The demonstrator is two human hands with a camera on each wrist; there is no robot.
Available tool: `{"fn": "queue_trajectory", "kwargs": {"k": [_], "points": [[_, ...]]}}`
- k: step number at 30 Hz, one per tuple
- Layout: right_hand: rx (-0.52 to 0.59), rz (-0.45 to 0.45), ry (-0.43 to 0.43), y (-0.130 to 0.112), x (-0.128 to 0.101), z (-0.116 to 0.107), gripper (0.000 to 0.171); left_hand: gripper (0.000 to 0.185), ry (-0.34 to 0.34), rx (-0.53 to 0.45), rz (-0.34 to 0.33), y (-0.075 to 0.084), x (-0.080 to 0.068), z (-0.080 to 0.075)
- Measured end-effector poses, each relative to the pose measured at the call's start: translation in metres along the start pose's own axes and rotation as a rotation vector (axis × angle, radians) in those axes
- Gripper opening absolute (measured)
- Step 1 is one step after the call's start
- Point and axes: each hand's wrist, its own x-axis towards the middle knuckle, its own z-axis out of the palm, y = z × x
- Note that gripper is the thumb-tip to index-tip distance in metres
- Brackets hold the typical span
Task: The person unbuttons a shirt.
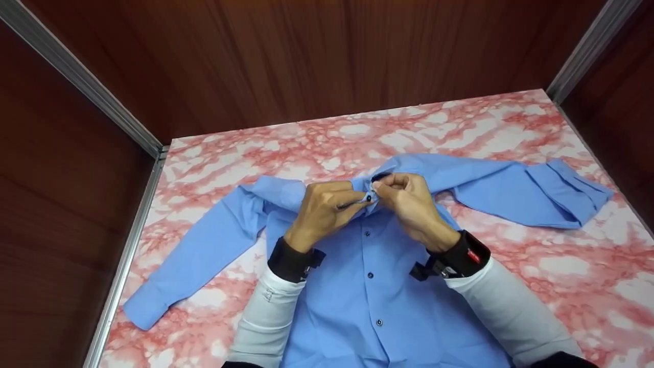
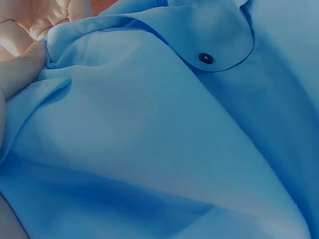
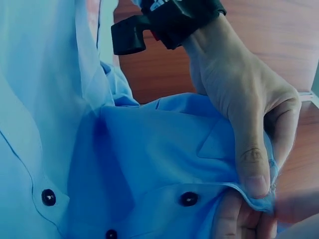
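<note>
A blue long-sleeved button-up shirt (image 1: 332, 296) lies front up with its sleeves spread. At its neck, my left hand (image 1: 323, 208) pinches the fabric edge between thumb and fingers, beside a dark button (image 1: 369, 198). Close on the other side, my right hand (image 1: 411, 207) pinches the neck edge by a dark patch inside the collar. In the right wrist view, a thumb (image 3: 251, 164) presses the cloth edge over curled fingers, near a dark button (image 3: 189, 199). A collar tip with a button (image 2: 206, 58) shows in the left wrist view. The hands partly hide the neck opening.
The shirt lies on a red-and-white marbled table (image 1: 562, 266). Dark wood panels (image 1: 306, 61) stand behind and at both sides, joined by metal corner strips (image 1: 92, 71). The left sleeve (image 1: 199, 255) and folded-cuff right sleeve (image 1: 536, 194) stretch outward.
</note>
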Motion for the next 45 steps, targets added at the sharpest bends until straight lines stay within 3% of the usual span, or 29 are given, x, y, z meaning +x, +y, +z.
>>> {"fn": "queue_trajectory", "kwargs": {"k": [5,11,14,17,22,24,27,29,31,34,40,45], "points": [[-0.043,-0.047,-0.052,-0.006,-0.002,-0.002,0.014,0.01,-0.004,-0.143,-0.078,-0.004,0.003,-0.008],[-0.069,-0.155,-0.066,-0.02,-0.003,-0.012,0.01,0.018,-0.097,-0.187,-0.328,-0.013,0.006,-0.03],[-0.021,-0.167,-0.068,-0.023,-0.003,-0.014,0.011,0.026,-0.14,-0.183,-0.404,-0.014,0.005,-0.034],[0.049,-0.146,-0.095,-0.025,-0.005,-0.014,0.012,0.044,-0.156,-0.105,-0.399,-0.01,0.005,-0.03],[0.068,-0.147,-0.095,-0.024,-0.007,-0.012,0.012,0.048,-0.091,0.337,-0.28,0.016,0.013,-0.014],[0.06,-0.156,-0.08,-0.024,-0.007,-0.011,0.011,0.043,-0.05,0.399,-0.248,0.028,0.016,-0.011],[0.052,-0.165,-0.068,-0.024,-0.007,-0.01,0.011,0.035,-0.06,0.241,-0.288,0.043,0.018,-0.011],[0.047,-0.169,-0.07,-0.024,-0.007,-0.01,0.01,0.027,-0.096,0.114,-0.372,0.047,0.018,-0.012],[0.04,-0.172,-0.075,-0.024,-0.007,-0.011,0.011,0.024,-0.142,0.047,-0.448,0.046,0.017,-0.012],[0.044,-0.181,-0.075,-0.024,-0.006,-0.01,0.012,0.022,-0.199,0.037,-0.499,0.04,0.015,-0.011],[0.048,-0.203,-0.055,-0.019,-0.004,-0.007,0.011,0.017,-0.235,0.066,-0.498,0.03,0.013,-0.011],[-0.081,-0.194,-0.079,-0.011,-0.001,-0.004,0.016,0.016,-0.221,0.084,-0.477,0.028,0.014,-0.011]]}}
